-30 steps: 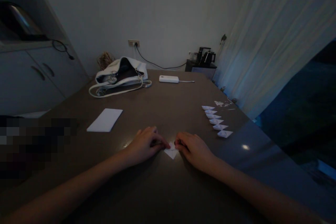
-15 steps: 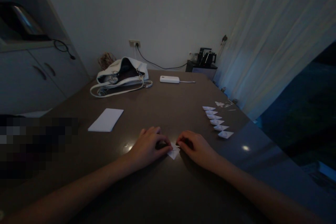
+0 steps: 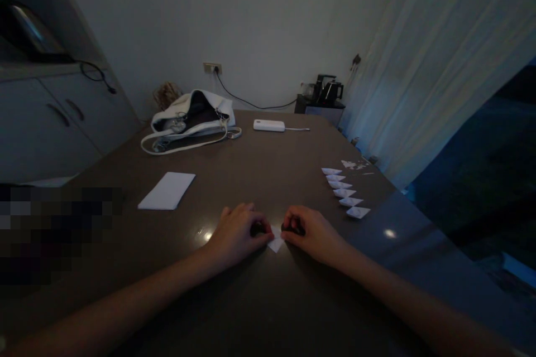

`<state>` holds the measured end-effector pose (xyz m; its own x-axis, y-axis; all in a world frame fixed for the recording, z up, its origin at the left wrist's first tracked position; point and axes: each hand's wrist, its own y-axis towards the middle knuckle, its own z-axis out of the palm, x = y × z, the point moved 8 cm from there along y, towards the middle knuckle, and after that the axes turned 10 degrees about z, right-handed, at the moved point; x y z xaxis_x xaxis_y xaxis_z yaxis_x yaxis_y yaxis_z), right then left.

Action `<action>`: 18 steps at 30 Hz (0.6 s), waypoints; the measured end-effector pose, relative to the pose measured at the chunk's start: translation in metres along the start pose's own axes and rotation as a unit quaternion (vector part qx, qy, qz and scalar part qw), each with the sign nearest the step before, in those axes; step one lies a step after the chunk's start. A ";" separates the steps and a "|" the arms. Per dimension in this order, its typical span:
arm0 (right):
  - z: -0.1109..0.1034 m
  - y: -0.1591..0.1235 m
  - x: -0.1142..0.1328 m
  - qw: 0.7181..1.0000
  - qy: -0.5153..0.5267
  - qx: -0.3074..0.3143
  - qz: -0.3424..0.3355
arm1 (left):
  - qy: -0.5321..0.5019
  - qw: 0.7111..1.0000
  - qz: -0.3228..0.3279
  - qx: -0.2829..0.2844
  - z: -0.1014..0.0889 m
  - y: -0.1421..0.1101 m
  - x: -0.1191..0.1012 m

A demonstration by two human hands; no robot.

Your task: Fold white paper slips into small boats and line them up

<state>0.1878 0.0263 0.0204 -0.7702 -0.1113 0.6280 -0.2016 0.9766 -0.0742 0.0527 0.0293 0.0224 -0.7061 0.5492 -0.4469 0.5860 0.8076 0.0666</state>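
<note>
A small folded piece of white paper (image 3: pixel 276 244) lies at the middle of the table, its pointed corner toward me. My left hand (image 3: pixel 240 230) pinches its left side between thumb and fingers. On the opposite side, my right hand (image 3: pixel 310 232) is closed with thumb and fingertips on the paper's right edge. The fingertips cover part of the upper paper. To the right, several folded paper boats (image 3: pixel 344 193) stand in a row. A stack of white paper sheets (image 3: pixel 167 191) rests to the left of my hands.
At the back left of the brown table (image 3: pixel 268 173) sits a white handbag (image 3: pixel 190 122) with its strap. A white power bank (image 3: pixel 268 125) with a short cable lies behind the hands. Torn paper scraps (image 3: pixel 355 165) are near the right edge, beside the curtain (image 3: pixel 389 67).
My right thumb and fingers have closed down onto the paper's right edge, and the right hand has shifted slightly. My left hand keeps its pinch. The whole view has moved a little.
</note>
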 end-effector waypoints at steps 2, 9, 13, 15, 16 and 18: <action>-0.002 0.000 -0.002 1.000 0.003 0.004 0.005 | -0.001 1.000 0.000 -0.004 -0.001 0.000 -0.002; 0.000 0.001 -0.002 1.000 0.008 0.015 0.007 | -0.007 1.000 -0.007 0.012 0.001 0.003 -0.005; -0.001 0.001 -0.001 1.000 0.012 0.027 -0.005 | -0.026 0.999 0.007 0.023 0.002 0.003 -0.001; -0.001 0.001 -0.001 0.999 0.021 0.040 -0.008 | -0.031 0.999 0.019 0.029 0.001 0.002 0.001; 0.000 0.001 -0.002 0.998 0.029 0.048 -0.006 | -0.034 0.998 0.026 0.035 0.001 0.002 0.001; 0.002 0.001 -0.003 0.997 0.056 0.056 -0.004 | -0.045 0.997 0.035 0.051 0.001 0.002 0.001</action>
<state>0.1888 0.0274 0.0171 -0.6976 -0.0920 0.7105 -0.2782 0.9487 -0.1503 0.0535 0.0316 0.0214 -0.6261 0.5783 -0.5230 0.6732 0.7394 0.0118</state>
